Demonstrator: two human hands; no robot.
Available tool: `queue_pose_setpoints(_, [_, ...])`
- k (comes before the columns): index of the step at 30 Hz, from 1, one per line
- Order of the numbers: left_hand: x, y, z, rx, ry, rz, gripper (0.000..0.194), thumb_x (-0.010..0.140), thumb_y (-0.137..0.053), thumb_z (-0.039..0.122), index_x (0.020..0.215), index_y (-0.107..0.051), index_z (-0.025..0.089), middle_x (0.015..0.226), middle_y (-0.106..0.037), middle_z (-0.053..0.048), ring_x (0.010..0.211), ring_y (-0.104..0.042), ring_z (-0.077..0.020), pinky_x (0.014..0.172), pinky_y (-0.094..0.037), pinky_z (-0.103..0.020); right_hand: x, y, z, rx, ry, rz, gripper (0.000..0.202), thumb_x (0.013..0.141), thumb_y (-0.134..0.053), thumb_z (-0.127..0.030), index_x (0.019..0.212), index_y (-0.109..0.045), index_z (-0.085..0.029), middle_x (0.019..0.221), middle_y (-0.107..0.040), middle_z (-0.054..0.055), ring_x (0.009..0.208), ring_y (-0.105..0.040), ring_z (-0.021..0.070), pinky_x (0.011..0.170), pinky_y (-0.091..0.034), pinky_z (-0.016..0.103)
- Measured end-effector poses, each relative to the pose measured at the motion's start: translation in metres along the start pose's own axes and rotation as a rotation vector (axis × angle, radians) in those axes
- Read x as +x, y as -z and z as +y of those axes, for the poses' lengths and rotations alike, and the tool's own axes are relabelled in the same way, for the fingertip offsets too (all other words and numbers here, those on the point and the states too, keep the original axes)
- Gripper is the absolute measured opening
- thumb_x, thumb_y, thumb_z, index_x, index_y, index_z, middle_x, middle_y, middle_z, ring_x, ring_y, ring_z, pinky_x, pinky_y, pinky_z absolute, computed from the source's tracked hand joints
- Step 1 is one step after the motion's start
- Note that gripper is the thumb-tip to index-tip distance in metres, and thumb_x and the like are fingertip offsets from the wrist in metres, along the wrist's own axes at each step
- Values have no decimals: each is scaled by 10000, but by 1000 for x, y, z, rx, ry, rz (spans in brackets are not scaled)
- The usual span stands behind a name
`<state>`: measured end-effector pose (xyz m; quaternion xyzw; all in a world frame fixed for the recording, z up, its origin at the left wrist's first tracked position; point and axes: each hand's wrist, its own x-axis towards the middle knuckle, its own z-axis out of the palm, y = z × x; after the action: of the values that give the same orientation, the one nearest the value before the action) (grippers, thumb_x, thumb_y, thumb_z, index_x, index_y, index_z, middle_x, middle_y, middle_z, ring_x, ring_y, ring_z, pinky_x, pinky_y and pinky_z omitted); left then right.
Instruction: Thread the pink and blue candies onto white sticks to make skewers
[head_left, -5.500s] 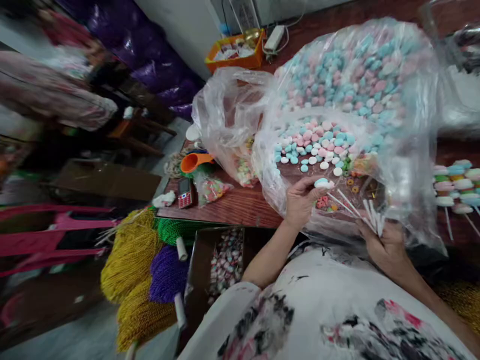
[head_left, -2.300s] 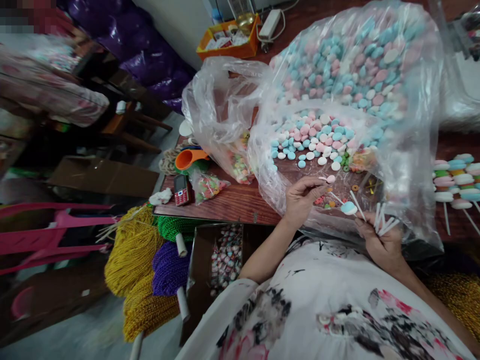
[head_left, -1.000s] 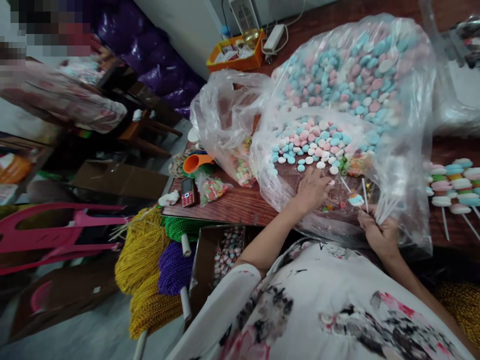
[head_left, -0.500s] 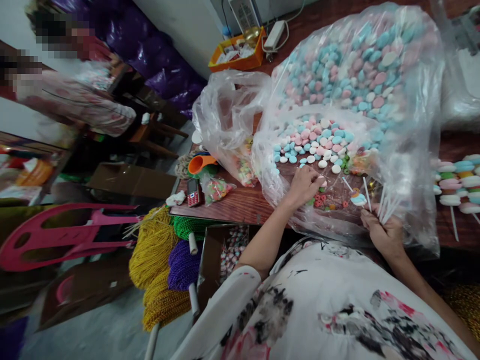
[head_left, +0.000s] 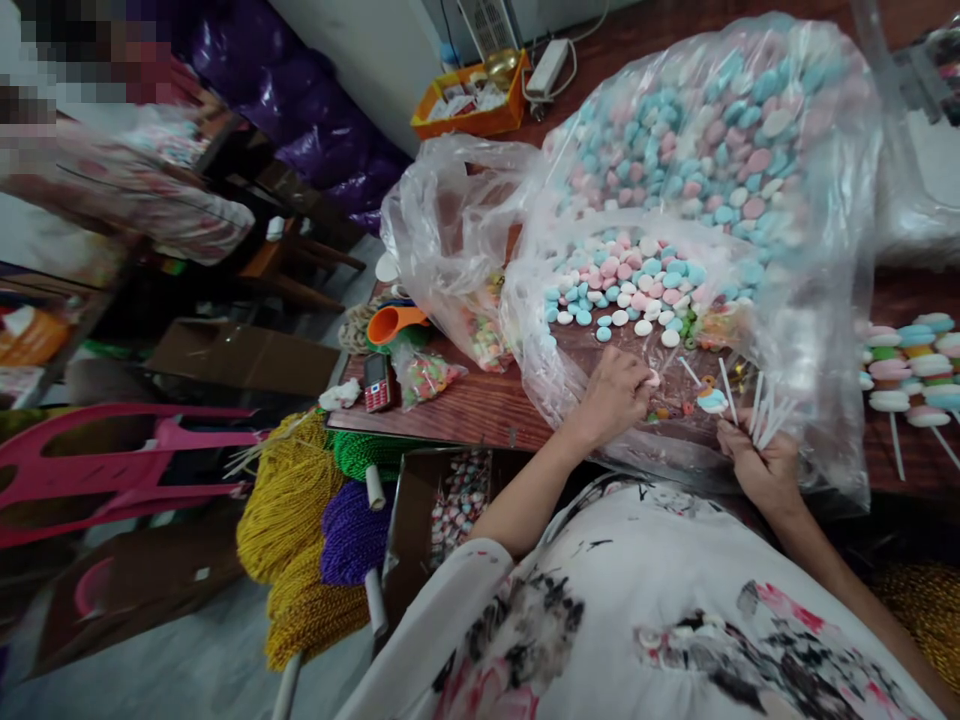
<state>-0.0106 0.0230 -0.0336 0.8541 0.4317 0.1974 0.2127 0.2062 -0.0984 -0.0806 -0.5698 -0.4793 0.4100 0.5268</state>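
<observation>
My left hand point(head_left: 616, 396) pinches a pale pink piece point(head_left: 652, 380) over the plastic near the table's front. To its right, my right hand point(head_left: 759, 458) is closed round several white sticks point(head_left: 763, 412) that fan upward. Between the hands lies a stick with a blue and white piece point(head_left: 712, 401) and a small orange ring. Small coloured rings point(head_left: 664, 412) lie beside my left fingers. Pink, blue and white round pieces point(head_left: 637, 280) spill from a large clear bag point(head_left: 720, 130) behind the hands.
Finished-looking stacks on sticks point(head_left: 891, 380) lie at the right. An orange scoop point(head_left: 394, 323), a phone point(head_left: 377, 383) and a small bag of rings point(head_left: 424, 376) are at the left. Behind are an orange tray point(head_left: 469, 118) and a power strip point(head_left: 549, 68). A person sits far left.
My left hand has moved slightly down and right, with the pink piece now between its fingertips. My right hand still holds the sticks. The view has shifted a little.
</observation>
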Motion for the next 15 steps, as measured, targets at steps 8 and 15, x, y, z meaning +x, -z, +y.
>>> queue_pose_setpoints(8, [-2,7,11,-683,205,179,207,793,-799,361,707,-717,191,805,-730,-38,807,-639,-163,839,-501,-358,-1,0,-3,-9,11,8,157,958,-610,-332,908,-654,-190,610,-494,-37,547,-446,122,540,-373,277])
queue_pose_setpoints(15, [-3,30,16,-1317,507,390,421,437,-984,294,694,-674,170,714,-639,45,679,-594,-82,669,-510,-227,-11,3,-14,-74,35,-17,156,949,-627,-338,974,-689,-198,634,-531,-25,558,-479,138,553,-406,285])
